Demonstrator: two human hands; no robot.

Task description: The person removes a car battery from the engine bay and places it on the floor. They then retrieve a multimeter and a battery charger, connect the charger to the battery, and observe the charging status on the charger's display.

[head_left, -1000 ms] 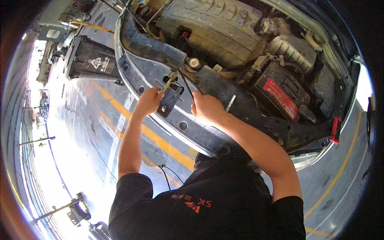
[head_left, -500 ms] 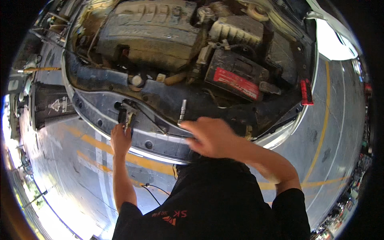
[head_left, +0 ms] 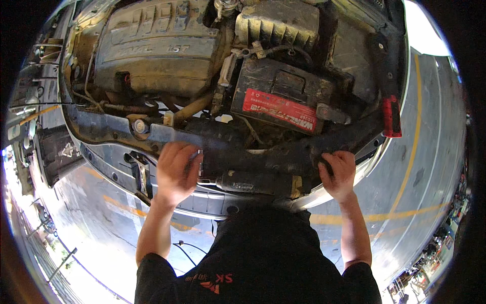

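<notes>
My left hand point(head_left: 176, 169) is closed, its fingers curled at an upright silvery socket point(head_left: 201, 157), mostly hidden by the thumb. Below that lies a long dark cylindrical tool point(head_left: 245, 182) with a silvery left end and a yellowish band near its right end, along the front of the engine bay. My right hand point(head_left: 340, 173) has its fingers curled round something dark at the front panel; what it is I cannot make out. Just behind both hands runs the black front crossmember point(head_left: 223, 147).
A car battery point(head_left: 283, 96) with a red label sits behind my hands. Left of it is the dusty engine cover point(head_left: 157, 48); behind it, the air filter box point(head_left: 278, 23). A red-and-black object point(head_left: 391, 117) rests on the right fender edge. A dark bin point(head_left: 55, 152) stands at left.
My left hand has left the latch at the front panel and moved right to the socket. My right hand has moved right, away from the socket. The view has shifted slightly.
</notes>
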